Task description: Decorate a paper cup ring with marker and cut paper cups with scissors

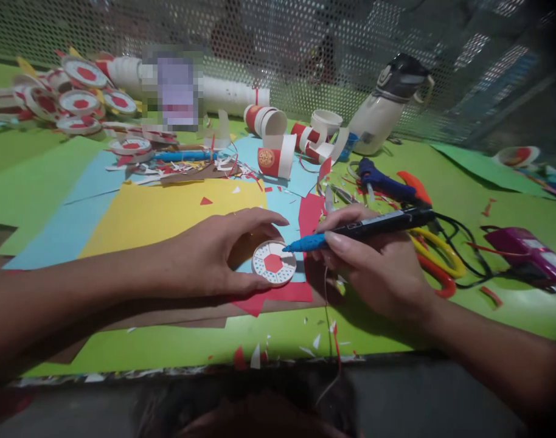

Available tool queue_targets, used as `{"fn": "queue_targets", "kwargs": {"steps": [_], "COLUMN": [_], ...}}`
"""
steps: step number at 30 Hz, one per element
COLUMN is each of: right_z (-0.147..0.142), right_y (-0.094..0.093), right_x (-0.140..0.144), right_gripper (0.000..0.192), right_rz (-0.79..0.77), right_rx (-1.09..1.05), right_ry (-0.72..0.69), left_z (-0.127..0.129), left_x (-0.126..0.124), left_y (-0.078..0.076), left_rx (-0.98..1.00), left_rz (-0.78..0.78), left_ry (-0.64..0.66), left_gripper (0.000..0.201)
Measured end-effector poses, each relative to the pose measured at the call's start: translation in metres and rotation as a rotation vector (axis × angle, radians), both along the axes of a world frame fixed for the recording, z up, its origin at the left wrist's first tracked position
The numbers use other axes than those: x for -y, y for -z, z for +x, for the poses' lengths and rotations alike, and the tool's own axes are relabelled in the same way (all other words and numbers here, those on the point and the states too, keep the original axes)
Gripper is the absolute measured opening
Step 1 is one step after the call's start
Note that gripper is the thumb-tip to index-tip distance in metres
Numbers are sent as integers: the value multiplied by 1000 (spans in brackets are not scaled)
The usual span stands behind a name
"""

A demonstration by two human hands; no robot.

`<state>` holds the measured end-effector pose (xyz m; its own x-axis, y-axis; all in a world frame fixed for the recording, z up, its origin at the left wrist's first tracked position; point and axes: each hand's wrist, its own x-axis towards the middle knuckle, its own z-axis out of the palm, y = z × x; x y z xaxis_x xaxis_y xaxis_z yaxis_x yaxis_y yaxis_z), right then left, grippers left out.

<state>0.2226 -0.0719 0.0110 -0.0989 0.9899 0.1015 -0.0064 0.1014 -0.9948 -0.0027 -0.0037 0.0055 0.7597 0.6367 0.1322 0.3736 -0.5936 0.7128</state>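
Observation:
My left hand (pixel 241 243) curls around a small round paper cup base (pixel 274 263), its thumb at the near edge. A red hexagon marks the disc's middle, with lines running out to the rim and blue dots in several sections; the upper right part is white. In my right hand (pixel 373 261) is a marker (pixel 351 230) with a black barrel and a blue front end. Its tip is at the disc's upper right, and I cannot tell whether it touches. Yellow paper (pixel 182 207) and red paper (pixel 311 243) lie around the disc.
Several decorated discs (pixel 79 103) are piled at the back left. Cut red paper cups (pixel 275 157) and a bottle (pixel 382 106) stand further back. To the right lie a blue glue gun (pixel 387 184), yellow-and-orange scissors (pixel 442 255) and a purple device (pixel 528 252). Paper scraps litter the table.

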Motion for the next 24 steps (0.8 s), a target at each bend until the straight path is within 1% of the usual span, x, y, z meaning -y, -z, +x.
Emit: {"fn": "queue_targets", "kwargs": {"steps": [5, 9, 12, 16, 20, 24], "right_z": [-10, -18, -20, -20, -20, -22], "right_y": [-1, -4, -3, 2, 6, 4], "right_x": [-1, -4, -6, -6, -7, -6], "right_gripper": [5, 3, 2, 9, 10, 10], "right_rz": [114, 139, 118, 71, 78, 52], "right_rx": [137, 199, 194, 146, 122, 125], "right_ry": [73, 106, 114, 115, 92, 75], "left_z": [-1, -1, 0, 0, 0, 0], "left_x": [-1, -2, -2, -2, -2, -3], "left_y": [4, 6, 5, 6, 9, 5], "left_rx": [29, 52, 58, 62, 103, 81], "left_rz": [-35, -68, -74, -75, -93, -85], "left_ry": [26, 24, 25, 24, 49, 47], "left_gripper": [70, 72, 72, 71, 70, 69]}}
